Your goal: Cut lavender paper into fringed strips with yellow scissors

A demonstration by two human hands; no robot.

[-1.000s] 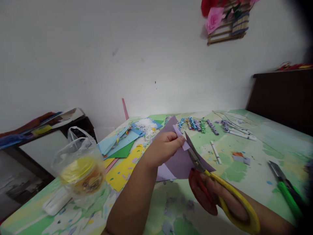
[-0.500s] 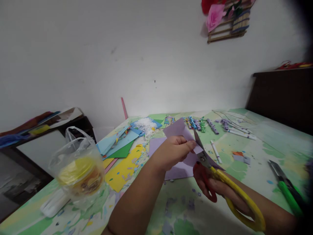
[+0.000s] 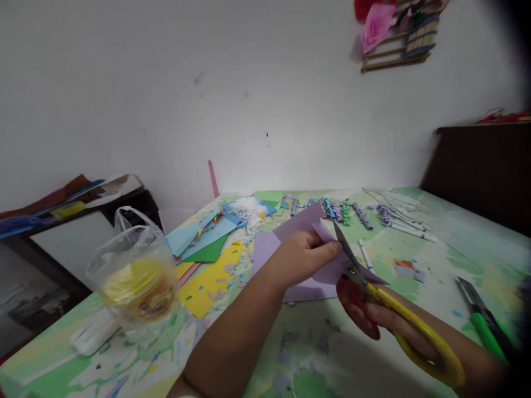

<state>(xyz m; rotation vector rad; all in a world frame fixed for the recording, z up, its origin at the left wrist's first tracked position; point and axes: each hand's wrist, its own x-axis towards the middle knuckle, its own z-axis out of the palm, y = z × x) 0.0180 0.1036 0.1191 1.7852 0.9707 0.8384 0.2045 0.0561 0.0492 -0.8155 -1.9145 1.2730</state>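
Purple paper [image 3: 331,266] — pinched beside scissors [image 3: 353,272].

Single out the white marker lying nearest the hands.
The lone white marker just past the scissors; the other white markers lie close together, farther back to the right.

Dim, soft light leaves the wall [image 3: 232,110] palest mid-view; a shadow [image 3: 360,359] lies on the table [image 3: 443,282] toward five o'clock, and dark blur [image 3: 518,50] edges two o'clock.
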